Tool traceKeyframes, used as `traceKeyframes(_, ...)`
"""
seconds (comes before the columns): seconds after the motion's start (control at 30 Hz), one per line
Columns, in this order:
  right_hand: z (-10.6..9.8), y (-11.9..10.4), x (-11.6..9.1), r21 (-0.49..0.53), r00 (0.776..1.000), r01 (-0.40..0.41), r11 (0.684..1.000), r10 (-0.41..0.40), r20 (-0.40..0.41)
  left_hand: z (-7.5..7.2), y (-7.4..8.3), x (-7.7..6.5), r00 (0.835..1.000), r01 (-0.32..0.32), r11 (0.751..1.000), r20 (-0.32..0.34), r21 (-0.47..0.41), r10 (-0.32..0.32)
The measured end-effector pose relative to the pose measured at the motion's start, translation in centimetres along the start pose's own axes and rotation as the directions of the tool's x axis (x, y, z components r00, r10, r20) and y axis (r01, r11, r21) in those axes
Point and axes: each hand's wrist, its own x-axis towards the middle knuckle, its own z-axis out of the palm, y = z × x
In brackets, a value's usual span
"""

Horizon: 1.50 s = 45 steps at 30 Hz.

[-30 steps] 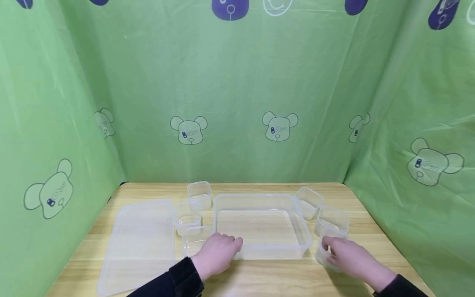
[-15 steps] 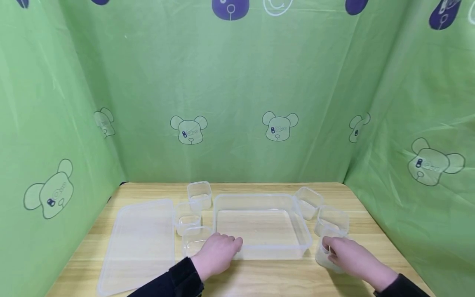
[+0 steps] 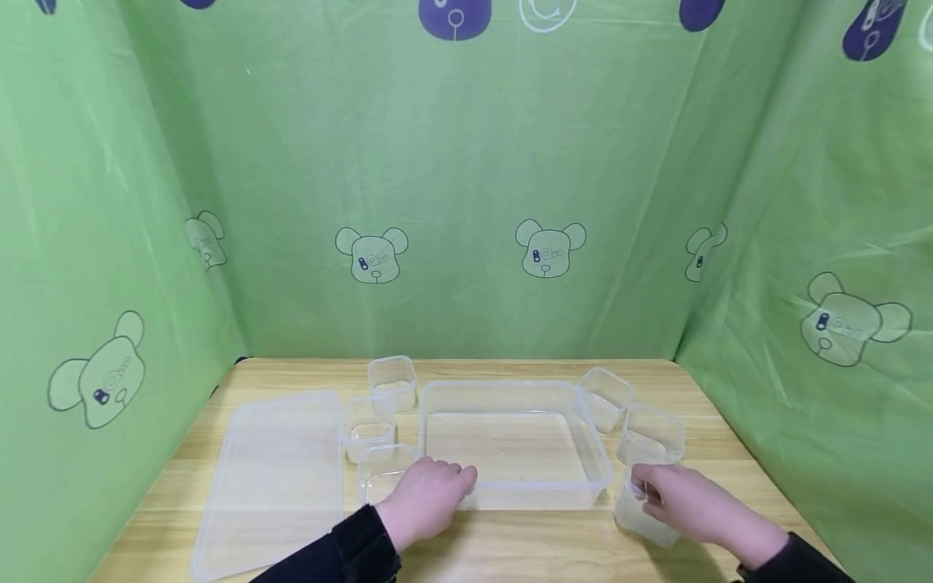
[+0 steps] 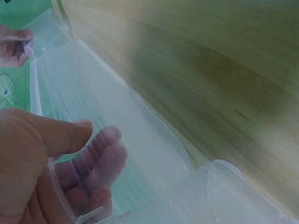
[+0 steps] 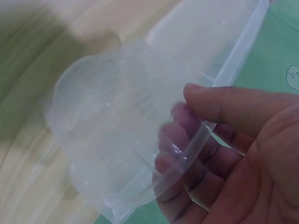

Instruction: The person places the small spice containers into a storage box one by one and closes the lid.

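A large clear plastic container (image 3: 539, 495) sits mid-table. My left hand (image 3: 432, 495) grips its near left rim; in the left wrist view the thumb is on the near side of the wall, with the fingers (image 4: 108, 163) seen through the plastic. To the right of it, my right hand (image 3: 688, 500) holds a small clear plastic box (image 3: 641, 518) by its upper rim, thumb and curled fingers on either side of the wall. The small box looks slightly tilted; whether it touches the table is unclear. In the right wrist view, the small box (image 5: 107, 126) shows beside the large container's wall.
Left of the large container stand three small clear boxes: back (image 3: 392, 380), middle (image 3: 368, 429) and front (image 3: 382, 474). Two more, one farther back (image 3: 607, 397) and one nearer (image 3: 653, 433), stand at right. A flat translucent lid (image 3: 273, 486) lies at far left. Green curtains surround the table.
The small box in my right hand has shifted slightly toward the front edge and a little left, away from the box behind it. My left hand has stayed put.
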Motion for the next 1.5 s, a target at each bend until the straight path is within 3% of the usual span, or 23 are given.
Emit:
traceKeyframes(0.23,-1.8,-0.4,0.2,0.036,0.999,0.020,0.999,-0.022,0.041,0.0,0.0,0.0,1.000,-0.003,1.000,-0.004,-0.010,0.003)
traceKeyframes(0.6,-5.9,-1.4,1.6,-0.011,0.998,0.043,0.999,-0.042,0.052,0.0,0.0,0.0,1.000,-0.004,1.000,0.004,-0.001,0.004)
traceKeyframes(0.97,-9.9,-3.3,4.3,-0.117,0.995,0.102,0.988,-0.104,-0.009,0.1,-0.1,0.0,1.000,-0.008,1.000,-0.003,-0.009,0.008)
traceKeyframes(1.5,-10.9,-4.7,8.7,-0.234,0.979,0.162,0.959,-0.185,-0.080,0.3,-0.2,0.1,1.000,-0.010,1.000,-0.016,-0.004,0.010)
